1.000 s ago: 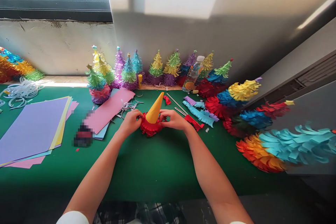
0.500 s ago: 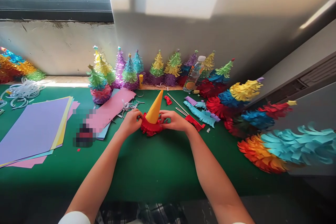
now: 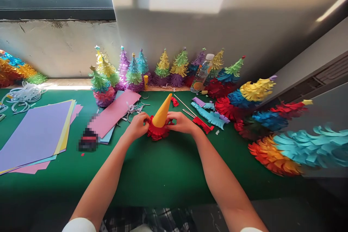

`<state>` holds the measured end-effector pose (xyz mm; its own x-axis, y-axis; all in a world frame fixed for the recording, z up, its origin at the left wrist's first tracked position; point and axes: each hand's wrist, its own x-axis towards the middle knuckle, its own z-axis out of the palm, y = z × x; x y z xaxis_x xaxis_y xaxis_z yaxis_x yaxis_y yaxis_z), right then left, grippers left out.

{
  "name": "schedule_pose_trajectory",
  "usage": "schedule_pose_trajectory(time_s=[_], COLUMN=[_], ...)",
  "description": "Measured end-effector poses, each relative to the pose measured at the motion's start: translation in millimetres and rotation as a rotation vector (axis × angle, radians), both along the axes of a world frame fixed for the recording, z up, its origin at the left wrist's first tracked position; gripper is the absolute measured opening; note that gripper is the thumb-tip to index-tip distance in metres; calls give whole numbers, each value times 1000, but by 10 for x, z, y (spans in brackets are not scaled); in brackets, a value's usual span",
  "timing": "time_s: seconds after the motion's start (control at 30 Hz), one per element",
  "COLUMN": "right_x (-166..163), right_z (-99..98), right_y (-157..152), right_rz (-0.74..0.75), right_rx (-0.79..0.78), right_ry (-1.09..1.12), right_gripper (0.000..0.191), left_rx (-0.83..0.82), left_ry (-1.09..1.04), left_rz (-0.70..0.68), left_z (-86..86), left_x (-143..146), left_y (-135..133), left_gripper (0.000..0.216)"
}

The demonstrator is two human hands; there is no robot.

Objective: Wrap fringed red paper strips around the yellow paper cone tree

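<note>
A yellow paper cone (image 3: pixel 162 112) stands on the green table in front of me, its tip leaning a little right. Round its base runs a red fringed paper strip (image 3: pixel 157 132). My left hand (image 3: pixel 138 127) pinches the strip at the left side of the cone. On the other side my right hand (image 3: pixel 179 122) has its thumb and fingers closed on the strip, close against the cone. The fingertips of both hands are partly hidden by the paper.
Fringed paper trees (image 3: pixel 163 64) line the back and right. A plastic bottle (image 3: pixel 201 74) stands among them, with a yellow glue stick (image 3: pixel 146 82) further left. Coloured sheets (image 3: pixel 35 134) and a pink strip (image 3: pixel 116 112) lie left; blue fringed scraps (image 3: pixel 209 114) and thin sticks (image 3: pixel 185 105) lie right.
The cone's tip has shifted slightly right, and the red fringe shows more at the front. Both hands keep their places at the base with small finger movements.
</note>
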<state>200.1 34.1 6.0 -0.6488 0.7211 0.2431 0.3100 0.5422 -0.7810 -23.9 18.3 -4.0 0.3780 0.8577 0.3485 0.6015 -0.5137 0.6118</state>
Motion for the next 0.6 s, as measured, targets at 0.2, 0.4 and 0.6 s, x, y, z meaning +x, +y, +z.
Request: schedule_pose_trajectory(time_s=[0.2,0.4,0.6], right_x=[-18,-49,-63], right_z=[-21,-44,-40], right_y=[-31,-62,-130], right_rz=[-41,-97,-224], right_rx=[62,124,208], right_ry=[6,-21,-174], right_gripper=[14,15,19], left_rx=[-5,-161,-198], left_ry=[-63,-104,-120], left_rz=[-27,-72,-133], left_z=[-24,23,89], left_x=[16,26,62], left_y=[-10,-55,-108], left_gripper=[24,42,37])
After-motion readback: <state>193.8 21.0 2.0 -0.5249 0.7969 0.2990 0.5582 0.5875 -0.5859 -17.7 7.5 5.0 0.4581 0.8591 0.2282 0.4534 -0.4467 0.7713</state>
